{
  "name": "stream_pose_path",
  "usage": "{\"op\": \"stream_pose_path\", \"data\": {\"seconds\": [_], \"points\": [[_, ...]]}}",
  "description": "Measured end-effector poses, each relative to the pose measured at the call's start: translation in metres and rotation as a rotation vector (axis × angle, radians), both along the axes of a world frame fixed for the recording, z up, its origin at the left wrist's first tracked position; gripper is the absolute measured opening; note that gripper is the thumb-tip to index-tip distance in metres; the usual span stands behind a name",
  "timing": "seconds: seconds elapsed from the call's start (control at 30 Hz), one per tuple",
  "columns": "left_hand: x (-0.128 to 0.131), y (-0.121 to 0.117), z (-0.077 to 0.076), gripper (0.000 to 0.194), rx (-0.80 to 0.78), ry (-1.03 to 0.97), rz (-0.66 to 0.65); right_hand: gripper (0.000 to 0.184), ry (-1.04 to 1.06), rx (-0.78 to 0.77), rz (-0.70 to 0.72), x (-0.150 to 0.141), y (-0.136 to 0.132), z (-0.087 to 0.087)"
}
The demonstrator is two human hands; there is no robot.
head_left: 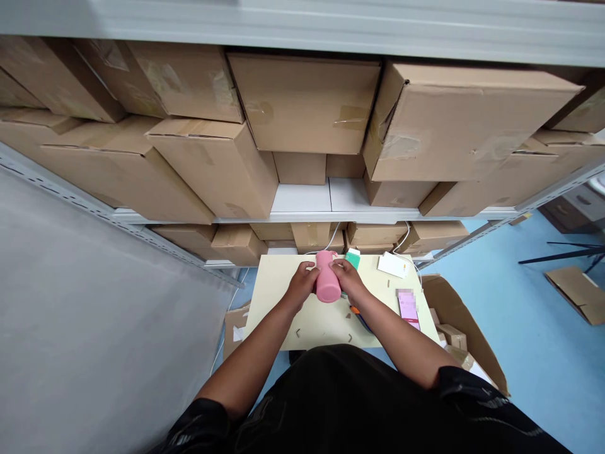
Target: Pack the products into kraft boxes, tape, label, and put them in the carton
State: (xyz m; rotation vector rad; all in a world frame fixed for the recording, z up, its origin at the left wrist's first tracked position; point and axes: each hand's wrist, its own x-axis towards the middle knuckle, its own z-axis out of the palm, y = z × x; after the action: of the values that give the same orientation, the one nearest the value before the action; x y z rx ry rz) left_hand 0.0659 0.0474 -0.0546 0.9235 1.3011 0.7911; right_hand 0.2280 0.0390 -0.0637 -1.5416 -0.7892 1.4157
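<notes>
A pink bottle [328,280], with a small loop at its far end, is held above the pale table [293,325]. My left hand [302,282] grips it from the left, thumb along its side. On the other side my right hand [348,279] is closed around it, thumb on top. The bottle tilts so that its flat round end points toward me. Partly behind my right hand lies a green and white box [353,257]. Under my right forearm is a dark blue item with an orange part [354,309], mostly covered.
A phone [408,308] and a white box [392,265] lie on the table's right side, with a white cable beyond. Shelves with cardboard boxes [307,104] rise in front. A large open carton [466,328] stands at the right, and a grey wall [94,302] at the left.
</notes>
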Motion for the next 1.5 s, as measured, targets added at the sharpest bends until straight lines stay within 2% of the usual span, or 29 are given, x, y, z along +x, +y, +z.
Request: {"op": "stream_pose_path", "data": {"seconds": [0.13, 0.33, 0.53, 0.7, 0.8, 1.07, 1.17, 1.27, 1.3, 1.37, 1.5], "points": [[0.000, -0.001, -0.005, 0.043, 0.061, -0.043, -0.008, 0.056, -0.047, 0.109, 0.019, 0.002, -0.001, -0.007], [0.002, -0.004, -0.007, 0.048, 0.174, -0.116, -0.040, 0.053, -0.114, 0.257, 0.091, 0.004, -0.005, -0.013], [0.002, -0.008, -0.008, 0.058, 0.195, -0.118, -0.065, 0.062, -0.140, 0.254, 0.045, 0.006, -0.009, -0.013], [0.002, -0.014, -0.012, 0.071, 0.231, -0.105, -0.111, 0.057, -0.122, 0.279, 0.075, 0.005, -0.013, -0.017], [0.003, -0.019, -0.014, 0.078, 0.297, -0.017, -0.111, 0.054, -0.112, 0.287, 0.105, 0.004, -0.018, -0.017], [0.003, -0.024, -0.019, 0.059, 0.408, 0.151, -0.145, 0.049, -0.235, 0.309, 0.181, 0.003, -0.025, -0.010], [0.006, -0.020, -0.031, 0.061, 0.369, 0.090, -0.220, 0.041, -0.255, 0.272, 0.185, 0.009, -0.026, -0.015], [0.012, -0.010, -0.051, 0.065, 0.243, -0.006, -0.252, 0.041, -0.279, 0.255, 0.075, 0.026, -0.031, -0.022], [0.016, -0.005, -0.059, 0.062, 0.214, 0.042, -0.244, 0.041, -0.280, 0.249, 0.027, 0.034, -0.033, -0.023], [0.026, 0.006, -0.075, 0.056, 0.210, 0.262, -0.255, 0.040, -0.291, 0.224, -0.059, 0.053, -0.039, -0.025], [0.066, 0.028, -0.103, 0.064, 0.267, 0.755, -0.480, 0.037, -0.382, 0.164, -0.183, 0.094, -0.052, -0.025]]}}
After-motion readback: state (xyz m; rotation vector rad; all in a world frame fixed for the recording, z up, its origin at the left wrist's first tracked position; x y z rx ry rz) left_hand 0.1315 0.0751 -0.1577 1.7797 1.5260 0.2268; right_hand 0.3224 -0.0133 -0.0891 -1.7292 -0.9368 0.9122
